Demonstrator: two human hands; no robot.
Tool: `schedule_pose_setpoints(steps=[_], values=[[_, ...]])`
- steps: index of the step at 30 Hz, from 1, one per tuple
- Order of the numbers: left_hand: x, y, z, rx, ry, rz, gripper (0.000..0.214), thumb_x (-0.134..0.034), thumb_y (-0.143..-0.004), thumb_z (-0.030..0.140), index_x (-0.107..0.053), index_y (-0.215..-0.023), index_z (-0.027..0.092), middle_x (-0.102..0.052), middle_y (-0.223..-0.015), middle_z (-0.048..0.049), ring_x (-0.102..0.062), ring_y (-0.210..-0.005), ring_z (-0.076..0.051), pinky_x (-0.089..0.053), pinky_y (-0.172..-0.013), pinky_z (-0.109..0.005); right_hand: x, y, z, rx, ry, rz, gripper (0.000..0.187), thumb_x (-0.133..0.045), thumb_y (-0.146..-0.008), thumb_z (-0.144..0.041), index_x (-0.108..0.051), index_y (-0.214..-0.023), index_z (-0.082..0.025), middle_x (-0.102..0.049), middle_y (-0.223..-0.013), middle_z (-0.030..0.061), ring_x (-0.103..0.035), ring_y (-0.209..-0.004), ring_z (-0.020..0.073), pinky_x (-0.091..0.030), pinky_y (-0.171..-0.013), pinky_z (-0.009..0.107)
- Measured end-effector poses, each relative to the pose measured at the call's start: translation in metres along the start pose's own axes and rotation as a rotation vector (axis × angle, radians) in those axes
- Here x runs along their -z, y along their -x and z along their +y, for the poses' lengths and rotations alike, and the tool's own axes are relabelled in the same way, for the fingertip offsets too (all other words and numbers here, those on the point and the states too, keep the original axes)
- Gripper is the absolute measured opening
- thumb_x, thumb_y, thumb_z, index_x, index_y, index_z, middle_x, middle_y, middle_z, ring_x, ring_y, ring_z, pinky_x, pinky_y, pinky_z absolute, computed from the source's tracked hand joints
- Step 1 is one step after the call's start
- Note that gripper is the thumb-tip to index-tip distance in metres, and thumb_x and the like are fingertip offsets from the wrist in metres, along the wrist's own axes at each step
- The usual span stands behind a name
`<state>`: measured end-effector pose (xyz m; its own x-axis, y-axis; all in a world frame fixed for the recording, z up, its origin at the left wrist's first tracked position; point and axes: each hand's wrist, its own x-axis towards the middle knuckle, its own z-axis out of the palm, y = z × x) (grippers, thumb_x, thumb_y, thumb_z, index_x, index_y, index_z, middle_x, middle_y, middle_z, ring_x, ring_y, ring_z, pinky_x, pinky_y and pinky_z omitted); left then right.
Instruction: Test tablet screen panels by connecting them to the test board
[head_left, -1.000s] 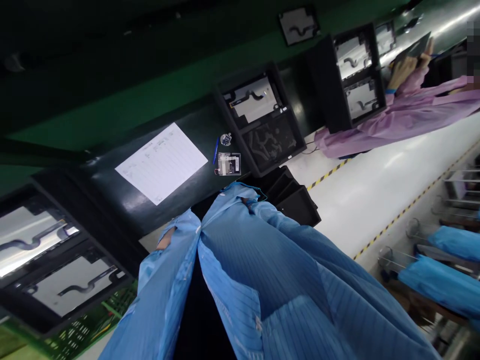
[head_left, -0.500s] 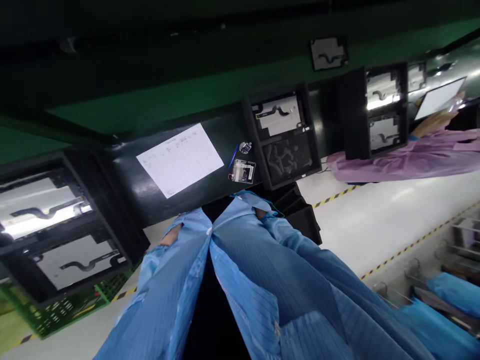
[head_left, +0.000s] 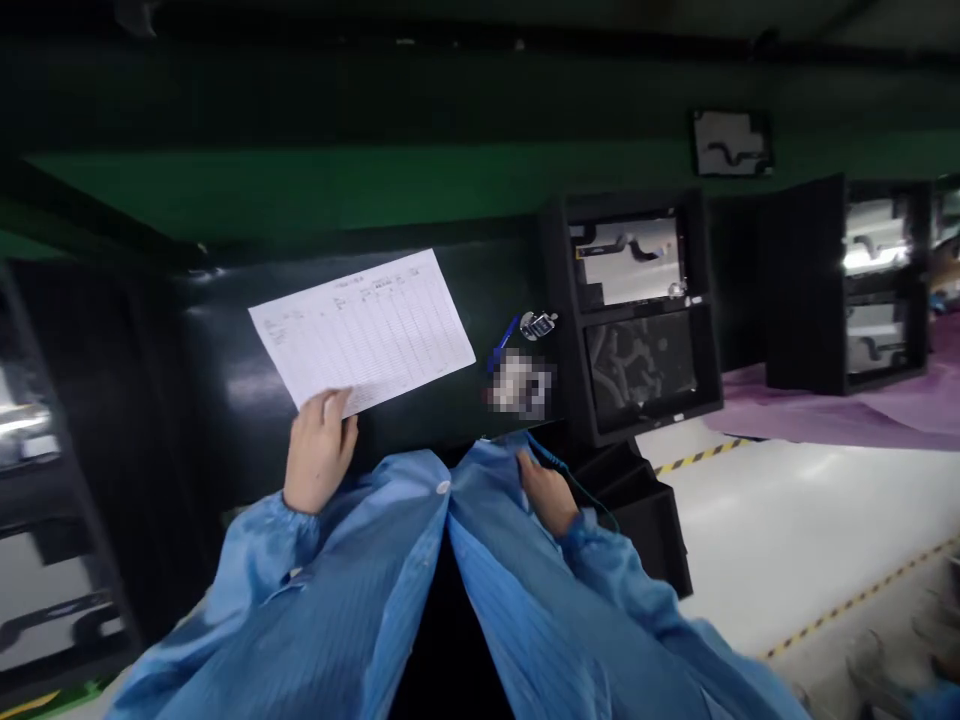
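Resting left of the frame's centre on the dark tabletop [head_left: 420, 430], a white rectangular printed paper sheet [head_left: 367, 330] meets the left hand [head_left: 319, 455] at its lower edge; whether the curled fingers pinch it, I cannot tell. Handling it seems the step; lifting would call for an edge pinch. Lower centre, the right hand [head_left: 550, 492] touches a blue striped coat [head_left: 517, 600], its grip unclear.

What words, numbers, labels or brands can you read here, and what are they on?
Nothing is legible.
White sheet, touched by the left hand: printed text and columns, too small to read.
White tags on the black tray: too small.
Pixelated item beside the blue pen: unreadable.
Striped floor tape: no words visible.
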<state>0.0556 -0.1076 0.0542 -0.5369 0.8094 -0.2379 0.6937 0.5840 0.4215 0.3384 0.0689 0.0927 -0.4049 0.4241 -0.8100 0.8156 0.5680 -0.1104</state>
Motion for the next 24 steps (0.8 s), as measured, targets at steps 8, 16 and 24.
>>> schedule_pose_setpoints(steps=[8, 16, 24], values=[[-0.069, -0.035, -0.055, -0.233, -0.123, 0.208, 0.061, -0.039, -0.101, 0.039, -0.031, -0.155, 0.01, -0.017, -0.165, -0.0211, -0.015, -0.151, -0.041, -0.007, -0.119, -0.066, -0.004, 0.002, 0.046, 0.358, -0.947, 0.595, 0.021, -0.06, -0.096, -0.036, -0.069, -0.088, -0.02, -0.059, -0.053, -0.0031, -0.051, -0.041, 0.0076, -0.039, -0.042, 0.019], [-0.056, 0.013, -0.045, -0.298, 0.097, 0.49, 0.05, -0.047, -0.099, 0.028, -0.044, -0.147, 0.016, -0.035, -0.16, -0.0117, -0.03, -0.148, -0.035, -0.014, -0.121, -0.064, -0.029, -0.066, -0.041, 0.67, -1.522, 0.589, 0.034, -0.056, -0.096, -0.049, -0.062, -0.082, -0.019, -0.046, -0.053, -0.0059, -0.039, -0.039, 0.0055, -0.028, -0.039, 0.02], [-0.065, 0.043, 0.029, -0.126, 1.261, -0.12, 0.029, -0.054, -0.098, 0.029, -0.073, -0.117, 0.019, -0.075, -0.087, -0.0054, -0.067, -0.071, -0.016, -0.055, -0.069, -0.028, -0.038, -0.073, -0.072, 0.815, -1.496, 0.539, 0.029, -0.05, -0.099, -0.045, -0.062, -0.087, -0.021, -0.051, -0.067, -0.0026, -0.044, -0.046, 0.0079, -0.035, -0.044, 0.024]])
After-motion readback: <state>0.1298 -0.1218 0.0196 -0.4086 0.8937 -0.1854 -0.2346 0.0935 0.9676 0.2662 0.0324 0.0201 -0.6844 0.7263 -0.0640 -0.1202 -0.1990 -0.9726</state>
